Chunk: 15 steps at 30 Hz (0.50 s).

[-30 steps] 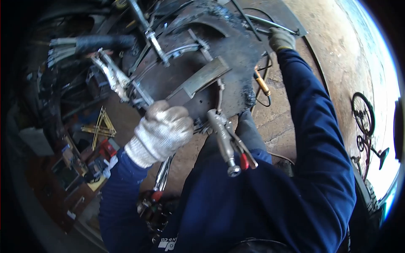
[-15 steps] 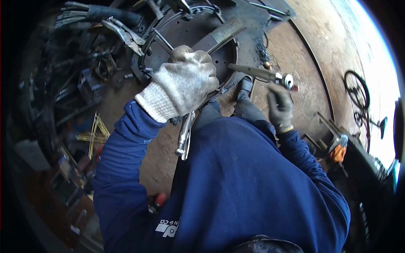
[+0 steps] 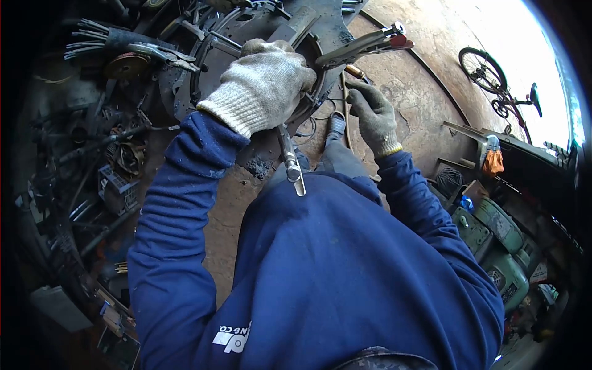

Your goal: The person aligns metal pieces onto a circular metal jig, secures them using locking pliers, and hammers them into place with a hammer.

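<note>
My left hand (image 3: 262, 86), in a pale knitted glove, is closed in a fist over the edge of a round metal frame (image 3: 203, 74). Its fingers face away, so what it grips is hidden. Below it, locking pliers (image 3: 287, 151) jut toward my body. My right hand (image 3: 373, 117), also gloved, hangs open right of the frame, its fingers partly stretched. Nothing shows in it. Just beyond its fingertips is an orange-tipped tool (image 3: 356, 73). Above, another pair of locking pliers (image 3: 361, 48), with a red part, points out from the frame's right edge. A flat metal bar (image 3: 296, 28) crosses the frame.
More locking pliers (image 3: 161, 54) and a bundle of rods (image 3: 92, 38) lie at upper left. Metal scrap (image 3: 92, 142) clutters the left side. A green machine (image 3: 493, 240) stands at right, and a bicycle (image 3: 499, 86) beyond it. My shoe (image 3: 336, 125) is below the bench.
The view has shifted, bringing the green machine into sight. My right hand has moved closer to the frame. The red-marked pliers now tilt upward. My left hand stays closed at the frame.
</note>
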Available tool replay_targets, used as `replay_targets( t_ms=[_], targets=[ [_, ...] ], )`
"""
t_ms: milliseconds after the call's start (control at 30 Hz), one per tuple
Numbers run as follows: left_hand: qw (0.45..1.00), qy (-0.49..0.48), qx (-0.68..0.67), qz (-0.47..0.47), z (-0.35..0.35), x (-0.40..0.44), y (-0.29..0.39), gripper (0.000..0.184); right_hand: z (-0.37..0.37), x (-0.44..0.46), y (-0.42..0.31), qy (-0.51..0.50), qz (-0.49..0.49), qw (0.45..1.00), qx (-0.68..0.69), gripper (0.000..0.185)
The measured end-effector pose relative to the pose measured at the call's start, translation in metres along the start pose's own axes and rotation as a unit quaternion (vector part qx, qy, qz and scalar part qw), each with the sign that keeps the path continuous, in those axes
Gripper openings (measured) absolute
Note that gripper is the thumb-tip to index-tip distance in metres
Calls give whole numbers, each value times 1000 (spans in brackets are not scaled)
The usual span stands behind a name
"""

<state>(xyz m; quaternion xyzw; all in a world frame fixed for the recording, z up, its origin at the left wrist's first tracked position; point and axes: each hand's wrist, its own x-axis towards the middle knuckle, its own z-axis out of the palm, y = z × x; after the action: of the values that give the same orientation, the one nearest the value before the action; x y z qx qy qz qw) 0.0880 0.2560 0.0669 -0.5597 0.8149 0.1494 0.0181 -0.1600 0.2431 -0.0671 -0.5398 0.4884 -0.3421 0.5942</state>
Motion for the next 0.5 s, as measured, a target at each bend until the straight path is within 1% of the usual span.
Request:
replay_targets(
  t_ms=[67,100,233,333,367,400,467,500],
  targets=[
    [1000,12,4,13,1,0,-1,17,-9,-5,9,33,25,999,-5,25],
    [1000,20,8,19,1,-1,-2,17,-12,-9,12,33,38,998,-28,25],
    [1000,4,0,22,4,1,-4,17,-8,-19,11,31,14,997,-66,26],
    [1000,1,-8,18,1,1,-3,18,9,-17,8,-5,-78,993,-89,27],
    [1000,-6,-10,12,1,1,-3,18,14,-17,-12,-17,-124,981,-147,30],
    [1000,-12,-12,6,1,1,-2,18,20,-16,-22,-14,-126,981,-146,30],
    [1000,-11,-3,5,-1,2,-1,18,32,-13,-35,-35,-154,956,-246,32],
    [1000,-18,3,13,-3,3,-1,19,38,-10,-33,-23,-183,939,-291,31]
  ],
)
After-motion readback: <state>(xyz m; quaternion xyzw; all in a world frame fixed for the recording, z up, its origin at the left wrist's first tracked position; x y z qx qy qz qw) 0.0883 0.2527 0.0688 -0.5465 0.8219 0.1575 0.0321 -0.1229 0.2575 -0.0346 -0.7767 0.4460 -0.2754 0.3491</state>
